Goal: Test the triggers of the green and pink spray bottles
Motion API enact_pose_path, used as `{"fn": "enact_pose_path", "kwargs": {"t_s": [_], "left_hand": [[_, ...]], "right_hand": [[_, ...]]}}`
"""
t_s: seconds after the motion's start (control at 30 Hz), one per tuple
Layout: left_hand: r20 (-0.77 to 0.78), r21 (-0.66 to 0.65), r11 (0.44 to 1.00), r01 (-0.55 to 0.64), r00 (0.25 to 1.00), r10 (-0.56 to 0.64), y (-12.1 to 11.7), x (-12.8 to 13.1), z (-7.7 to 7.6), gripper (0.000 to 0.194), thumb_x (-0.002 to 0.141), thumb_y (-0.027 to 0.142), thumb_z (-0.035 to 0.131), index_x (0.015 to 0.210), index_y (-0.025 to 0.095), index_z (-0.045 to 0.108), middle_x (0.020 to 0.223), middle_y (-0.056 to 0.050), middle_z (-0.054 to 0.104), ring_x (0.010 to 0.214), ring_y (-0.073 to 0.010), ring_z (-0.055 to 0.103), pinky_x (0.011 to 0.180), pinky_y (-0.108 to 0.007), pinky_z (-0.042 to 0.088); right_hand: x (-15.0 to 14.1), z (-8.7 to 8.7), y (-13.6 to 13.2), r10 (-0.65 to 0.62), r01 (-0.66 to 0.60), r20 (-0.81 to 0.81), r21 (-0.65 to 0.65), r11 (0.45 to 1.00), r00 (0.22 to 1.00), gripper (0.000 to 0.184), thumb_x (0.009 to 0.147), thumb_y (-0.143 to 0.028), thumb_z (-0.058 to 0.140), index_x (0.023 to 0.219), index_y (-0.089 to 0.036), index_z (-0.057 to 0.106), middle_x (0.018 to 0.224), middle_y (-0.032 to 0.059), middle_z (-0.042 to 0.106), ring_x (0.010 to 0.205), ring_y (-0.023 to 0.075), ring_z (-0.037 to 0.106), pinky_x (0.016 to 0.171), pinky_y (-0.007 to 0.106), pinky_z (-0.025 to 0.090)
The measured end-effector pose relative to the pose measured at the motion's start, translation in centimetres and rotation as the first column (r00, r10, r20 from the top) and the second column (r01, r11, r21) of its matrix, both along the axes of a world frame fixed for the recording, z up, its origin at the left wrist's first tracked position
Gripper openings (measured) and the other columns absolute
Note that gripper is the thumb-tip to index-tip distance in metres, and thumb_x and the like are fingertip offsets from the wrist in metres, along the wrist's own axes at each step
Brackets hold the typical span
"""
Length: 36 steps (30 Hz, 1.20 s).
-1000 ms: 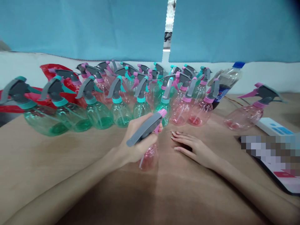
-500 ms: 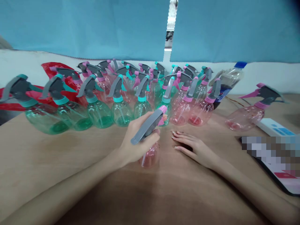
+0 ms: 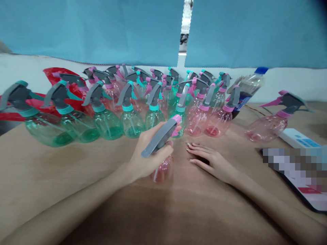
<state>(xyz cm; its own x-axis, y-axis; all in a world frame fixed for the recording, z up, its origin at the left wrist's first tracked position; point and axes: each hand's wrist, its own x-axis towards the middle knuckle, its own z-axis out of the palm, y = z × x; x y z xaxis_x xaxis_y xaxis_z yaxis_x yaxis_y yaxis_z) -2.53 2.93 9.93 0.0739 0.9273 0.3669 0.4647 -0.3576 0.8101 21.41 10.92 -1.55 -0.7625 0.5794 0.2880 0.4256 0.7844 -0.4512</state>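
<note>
Near the middle of the table, my left hand (image 3: 150, 146) is wrapped round the neck of a pink spray bottle (image 3: 163, 169). Its grey and pink trigger head rises above my fingers, and the hand hides the collar. My right hand (image 3: 211, 160) rests on the tabletop to the right, fingers stretched out and holding nothing. Just beyond both hands runs a front row of spray bottles: green ones such as this green spray bottle (image 3: 108, 127) on the left and middle, pink ones such as this pink spray bottle (image 3: 198, 124) towards the right.
Behind the front row stand several more spray bottles. A lone pink spray bottle (image 3: 267, 127) stands at the right, near a white box (image 3: 297, 137) and a dark-edged, partly blurred flat item (image 3: 306, 194). A blue-capped drink bottle (image 3: 249, 86) leans behind. Red plastic (image 3: 61, 73) lies at the left.
The view has shifted very slightly. Both hands and the spray bottle in my left hand stay in practically the same place.
</note>
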Motion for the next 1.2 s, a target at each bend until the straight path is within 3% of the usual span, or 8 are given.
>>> {"fn": "enact_pose_path", "kwargs": {"t_s": [0.5,0.8,1.03,1.2], "left_hand": [[0.048,0.025,1.000,0.013,0.999,-0.015,0.18,-0.02,-0.23,0.029,0.069,0.012,0.048,0.094,0.020,0.059,0.067,0.005,0.046,0.055,-0.0108,0.040,0.051,-0.026,0.033],[0.021,0.024,1.000,-0.012,1.000,0.012,0.11,0.00,-0.05,0.019,0.068,0.014,0.049,0.084,0.020,0.057,0.063,0.005,0.045,0.053,-0.0110,0.038,0.051,-0.026,0.035],[0.024,-0.014,1.000,0.008,1.000,-0.008,0.03,0.06,0.14,0.032,0.068,0.012,0.048,0.097,0.019,0.059,0.070,0.003,0.055,0.062,-0.0131,0.052,0.059,-0.026,0.044],[0.017,-0.021,1.000,-0.003,1.000,0.004,-0.13,0.06,0.37,0.029,0.066,0.012,0.048,0.092,0.020,0.059,0.068,0.004,0.055,0.060,-0.0133,0.050,0.058,-0.026,0.042]], "right_hand": [[-0.07,0.18,-0.09,-0.007,0.007,-0.011,-0.005,1.000,1.000,0.039,0.095,-0.038,0.050,0.130,-0.024,0.057,0.140,0.0056,0.054,0.132,0.0243,0.046,0.111,0.047,0.038],[-0.11,0.33,-0.09,-0.010,0.010,-0.027,-0.018,1.000,1.000,0.039,0.094,-0.038,0.052,0.130,-0.027,0.057,0.139,0.0050,0.054,0.131,0.0256,0.047,0.109,0.049,0.040],[-0.15,0.30,-0.22,-0.013,0.012,-0.051,-0.011,1.000,0.999,0.039,0.094,-0.037,0.052,0.131,-0.029,0.057,0.138,0.0048,0.055,0.130,0.0271,0.047,0.108,0.051,0.041],[-0.12,0.19,-0.15,-0.012,0.011,-0.045,-0.016,1.000,0.999,0.039,0.093,-0.038,0.052,0.130,-0.028,0.057,0.138,0.0047,0.055,0.131,0.0266,0.047,0.108,0.050,0.041]]}}
